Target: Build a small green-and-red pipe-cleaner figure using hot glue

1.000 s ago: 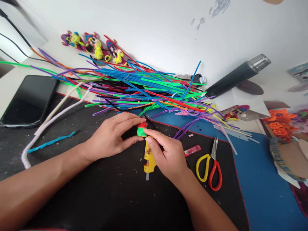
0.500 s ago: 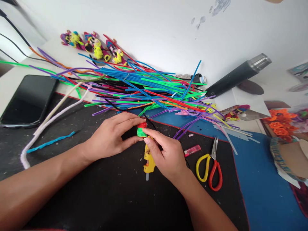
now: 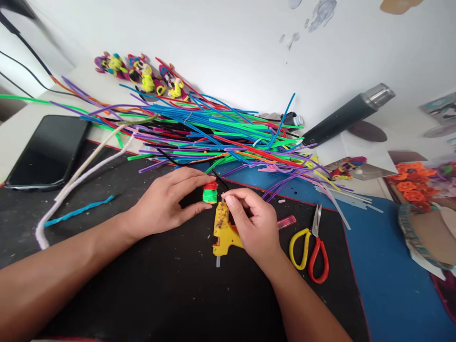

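Observation:
My left hand (image 3: 170, 197) grips a small coil of fuzzy pipe cleaner (image 3: 210, 195), red at the top and green below, between thumb and fingertips. Just right of it, my right hand (image 3: 255, 222) has thumb and index finger pinched together; anything between them is too small to make out. Beneath the right hand a yellow glue gun (image 3: 222, 229) lies on the black mat, its nozzle end close to the fingertips and a clear glue stick poking out of its back. The right hand covers part of its handle.
A heap of loose pipe cleaners (image 3: 213, 128) spreads along the back. Scissors (image 3: 315, 242) and a pink lighter (image 3: 287, 222) lie to the right. A phone (image 3: 46, 152) and a twisted blue pipe cleaner (image 3: 80, 211) are left. A dark flask (image 3: 345, 116) leans back right.
My right hand has drawn away from the coil, slightly to the right, uncovering more of the glue gun. My left hand still holds the coil in nearly the same place.

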A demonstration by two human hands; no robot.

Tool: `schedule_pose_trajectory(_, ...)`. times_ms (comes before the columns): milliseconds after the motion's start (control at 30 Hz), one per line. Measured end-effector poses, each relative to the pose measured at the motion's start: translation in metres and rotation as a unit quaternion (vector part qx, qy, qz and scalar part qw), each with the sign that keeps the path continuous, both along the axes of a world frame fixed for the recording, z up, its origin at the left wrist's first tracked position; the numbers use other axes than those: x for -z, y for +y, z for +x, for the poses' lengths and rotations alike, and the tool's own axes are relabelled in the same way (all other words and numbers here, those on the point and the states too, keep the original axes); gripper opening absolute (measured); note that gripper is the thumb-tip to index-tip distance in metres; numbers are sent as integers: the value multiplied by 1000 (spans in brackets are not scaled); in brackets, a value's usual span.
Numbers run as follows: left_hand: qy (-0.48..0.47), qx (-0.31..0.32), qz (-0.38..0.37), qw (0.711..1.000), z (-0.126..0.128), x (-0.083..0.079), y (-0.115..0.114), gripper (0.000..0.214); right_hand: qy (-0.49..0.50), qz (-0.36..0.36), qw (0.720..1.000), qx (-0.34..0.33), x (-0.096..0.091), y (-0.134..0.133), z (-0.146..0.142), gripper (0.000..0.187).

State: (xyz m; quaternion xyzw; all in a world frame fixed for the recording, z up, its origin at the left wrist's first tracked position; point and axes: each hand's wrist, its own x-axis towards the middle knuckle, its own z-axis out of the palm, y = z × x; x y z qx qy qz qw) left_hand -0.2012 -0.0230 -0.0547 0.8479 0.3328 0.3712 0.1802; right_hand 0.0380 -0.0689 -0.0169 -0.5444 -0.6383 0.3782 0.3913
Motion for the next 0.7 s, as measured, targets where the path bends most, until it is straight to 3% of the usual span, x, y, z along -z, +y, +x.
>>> schedule_pose_trajectory(333, -35, -10, 33, 999, 7, -14, -14, 46, 119, -81, 989, -25, 0, 5, 5, 37)
schedule_pose_trajectory(500, -28, -28, 24, 999, 24, -33, -15, 43, 269, -174, 944, -75, -2, 9, 10, 56)
schedule_pose_trajectory(700, -10, -16, 20, 1000, 48, -59, 7, 49, 394, -161, 900, -98, -5, 17, 22, 50)
